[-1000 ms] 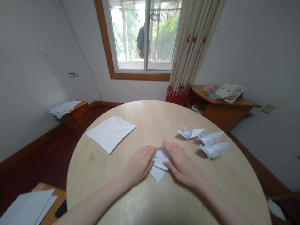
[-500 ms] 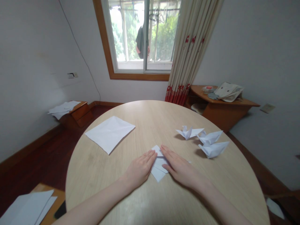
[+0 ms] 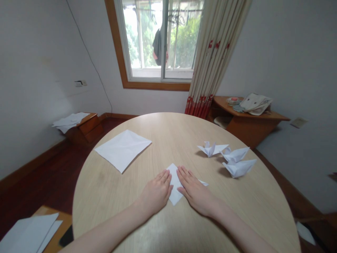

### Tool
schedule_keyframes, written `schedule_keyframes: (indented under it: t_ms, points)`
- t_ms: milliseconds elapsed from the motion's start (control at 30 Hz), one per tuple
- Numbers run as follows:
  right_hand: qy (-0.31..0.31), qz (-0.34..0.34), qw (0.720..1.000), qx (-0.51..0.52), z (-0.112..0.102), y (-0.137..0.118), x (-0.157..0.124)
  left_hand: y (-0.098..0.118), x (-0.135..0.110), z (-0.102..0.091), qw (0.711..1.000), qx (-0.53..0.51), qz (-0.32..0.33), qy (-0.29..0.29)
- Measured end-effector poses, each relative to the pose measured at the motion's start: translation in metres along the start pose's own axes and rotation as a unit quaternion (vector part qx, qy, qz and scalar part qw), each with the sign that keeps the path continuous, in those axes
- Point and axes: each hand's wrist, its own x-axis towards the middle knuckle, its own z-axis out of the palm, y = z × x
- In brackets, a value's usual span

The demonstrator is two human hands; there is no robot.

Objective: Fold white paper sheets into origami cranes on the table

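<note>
A folded white paper (image 3: 173, 191) lies flat on the round table, with a point toward me and another away from me. My left hand (image 3: 158, 188) lies flat along its left edge, fingers straight and close together. Across its right part my right hand (image 3: 193, 188) rests flat, thumb a little apart from the fingers. A thin paper tip sticks out past the right hand. Much of the paper is hidden under both hands. Several folded paper birds (image 3: 239, 168) stand to the right of my right hand.
An unfolded white sheet (image 3: 123, 149) lies at the table's left. Beyond the round table (image 3: 168, 123) are a window, a curtain (image 3: 207, 70) and a corner shelf (image 3: 273, 117) with a bag (image 3: 255, 104). More paper sheets (image 3: 28, 232) lie on a stool at lower left.
The folded paper has shifted slightly left and its upper face now looks smooth, where flap edges showed before. Both hands moved slightly left with it and still lie flat.
</note>
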Motion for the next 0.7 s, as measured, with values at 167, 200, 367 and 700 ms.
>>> schedule_keyframes:
  t_ms: [167,200,367,700]
  points:
    - [0.019,-0.015,1.000,0.001,0.004,-0.004,0.004,-0.002,-0.001,0.005,0.999,-0.005,-0.043,0.004]
    - [0.022,-0.014,1.000,0.000,0.004,-0.005,0.005,-0.003,-0.001,0.007,0.999,-0.009,-0.044,0.010]
    - [0.032,-0.016,0.999,0.004,0.006,-0.006,0.008,-0.007,-0.003,0.019,0.999,-0.038,-0.030,0.017]
    - [0.002,0.018,1.000,0.004,-0.003,0.005,0.012,-0.005,-0.002,0.005,0.997,-0.043,-0.039,-0.056]
